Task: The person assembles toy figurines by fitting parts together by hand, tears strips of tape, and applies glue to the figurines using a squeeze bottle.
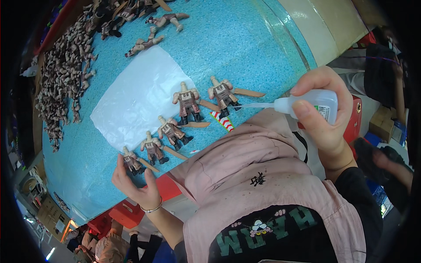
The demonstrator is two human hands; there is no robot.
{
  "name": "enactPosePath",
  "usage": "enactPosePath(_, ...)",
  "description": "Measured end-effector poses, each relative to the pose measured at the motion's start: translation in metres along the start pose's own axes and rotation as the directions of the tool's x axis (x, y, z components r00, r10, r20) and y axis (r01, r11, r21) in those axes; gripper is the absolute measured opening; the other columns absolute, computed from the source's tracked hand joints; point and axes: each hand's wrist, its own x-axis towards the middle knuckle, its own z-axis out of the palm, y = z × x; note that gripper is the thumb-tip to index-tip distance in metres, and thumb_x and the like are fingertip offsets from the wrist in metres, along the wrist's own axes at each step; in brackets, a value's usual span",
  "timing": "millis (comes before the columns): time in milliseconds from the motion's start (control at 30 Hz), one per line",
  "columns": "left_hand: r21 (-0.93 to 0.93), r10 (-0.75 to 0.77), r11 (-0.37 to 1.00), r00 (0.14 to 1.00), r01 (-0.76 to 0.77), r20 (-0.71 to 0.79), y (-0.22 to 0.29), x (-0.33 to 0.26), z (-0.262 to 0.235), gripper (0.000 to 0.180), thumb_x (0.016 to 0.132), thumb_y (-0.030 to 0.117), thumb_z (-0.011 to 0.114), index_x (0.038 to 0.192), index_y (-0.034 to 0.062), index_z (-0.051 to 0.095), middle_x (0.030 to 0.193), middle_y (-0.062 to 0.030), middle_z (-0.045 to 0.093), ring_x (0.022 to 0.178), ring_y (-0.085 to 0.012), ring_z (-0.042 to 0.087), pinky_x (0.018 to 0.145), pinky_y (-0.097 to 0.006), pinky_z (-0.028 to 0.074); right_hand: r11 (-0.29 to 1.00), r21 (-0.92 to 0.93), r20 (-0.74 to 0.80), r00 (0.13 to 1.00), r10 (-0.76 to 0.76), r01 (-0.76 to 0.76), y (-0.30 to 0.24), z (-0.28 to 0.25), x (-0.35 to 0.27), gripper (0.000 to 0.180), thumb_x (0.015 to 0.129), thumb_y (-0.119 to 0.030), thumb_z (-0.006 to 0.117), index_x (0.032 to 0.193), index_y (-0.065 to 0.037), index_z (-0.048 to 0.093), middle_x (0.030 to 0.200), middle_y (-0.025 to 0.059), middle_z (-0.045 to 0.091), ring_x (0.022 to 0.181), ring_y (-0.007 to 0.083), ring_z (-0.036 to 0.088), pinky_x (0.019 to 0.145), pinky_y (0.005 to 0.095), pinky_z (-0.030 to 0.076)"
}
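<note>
My right hand (326, 105) is closed around a translucent white squeeze bottle (313, 106), held sideways with its long thin nozzle pointing left. The nozzle tip reaches the dark boots of the rightmost toy figure (221, 94). Several such figures, with beige arms and brown outfits and no heads visible, lie in a slanting row along the table's near edge. Flat brown blade-like pieces (250, 92) stick out beside them. At the row's left end, my left hand (137, 186) has its fingers spread around the last figure (132, 160); whether they touch it is unclear.
A white plastic sheet (136, 96) lies on the blue speckled table (237, 39). Beyond it are two loose figures (144, 45) and a large heap of similar parts (66, 74) along the left side. Red stools (127, 213) and other people are around the table.
</note>
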Motion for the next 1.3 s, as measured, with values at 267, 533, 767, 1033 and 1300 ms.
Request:
enactPosePath(267, 0.015, 0.02, 1.0, 1.0, -0.02, -0.014, -0.001, 0.0, -0.001, 0.063, 0.079, 0.026, 0.066, 0.132, -0.0019, 0.047, 0.116, -0.0166, 0.052, 0.105, -0.0297, 0.046, 0.092, -0.039, 0.036, 0.999, -0.036, -0.016, 1.0, 0.013, -0.013, 0.008, -0.008, -0.006, 0.015, 0.078, -0.001, 0.069, 0.091, 0.0, 0.06, 0.085, 0.0037, 0.06, 0.075, 0.0074, 0.056, 0.065, 0.02, 0.043)
enactPosePath(533, 0.04, 0.018, 0.999, 1.0, -0.018, 0.0, -0.002, -0.002, 0.0, 0.062, 0.08, 0.028, 0.065, 0.132, -0.002, 0.047, 0.117, -0.0165, 0.052, 0.106, -0.0293, 0.046, 0.092, -0.038, 0.037, 0.997, -0.07, -0.002, 1.0, -0.016, 0.016, 0.012, -0.006, -0.005, 0.015, 0.078, -0.003, 0.071, 0.089, -0.001, 0.061, 0.084, 0.0041, 0.06, 0.074, 0.0084, 0.057, 0.065, 0.0211, 0.044)
enactPosePath(767, 0.023, 0.027, 0.999, 0.999, -0.027, -0.02, 0.0, -0.001, 0.004, 0.062, 0.081, 0.028, 0.065, 0.132, -0.0025, 0.047, 0.118, -0.0167, 0.052, 0.106, -0.0292, 0.046, 0.092, -0.039, 0.036, 0.995, -0.096, 0.02, 0.999, -0.04, 0.041, 0.013, -0.008, -0.007, 0.015, 0.078, -0.004, 0.071, 0.09, -0.001, 0.061, 0.084, 0.0052, 0.061, 0.073, 0.0105, 0.057, 0.064, 0.0221, 0.044)
enactPosePath(1033, 0.072, 0.029, 0.997, 0.999, -0.027, -0.019, -0.003, -0.003, -0.004, 0.063, 0.078, 0.025, 0.066, 0.131, -0.0025, 0.047, 0.117, -0.0171, 0.053, 0.105, -0.0306, 0.046, 0.093, -0.04, 0.036, 0.992, -0.115, 0.032, 0.998, -0.049, 0.052, 0.012, -0.005, -0.003, 0.016, 0.077, -0.003, 0.071, 0.09, -0.001, 0.061, 0.085, 0.0054, 0.061, 0.076, 0.0111, 0.057, 0.066, 0.0229, 0.044)
enactPosePath(1300, 0.002, 0.069, 0.998, 0.996, -0.069, -0.048, -0.006, 0.01, 0.003, 0.064, 0.065, 0.018, 0.073, 0.124, 0.0012, 0.055, 0.101, -0.014, 0.056, 0.092, -0.0304, 0.05, 0.084, -0.039, 0.038, 0.999, -0.019, -0.189, 0.981, 0.046, -0.05, 0.025, -0.016, -0.015, 0.037, 0.084, -0.029, 0.066, 0.099, 0.001, 0.052, 0.091, 0.0074, 0.055, 0.083, 0.0142, 0.054, 0.077, 0.0259, 0.044)
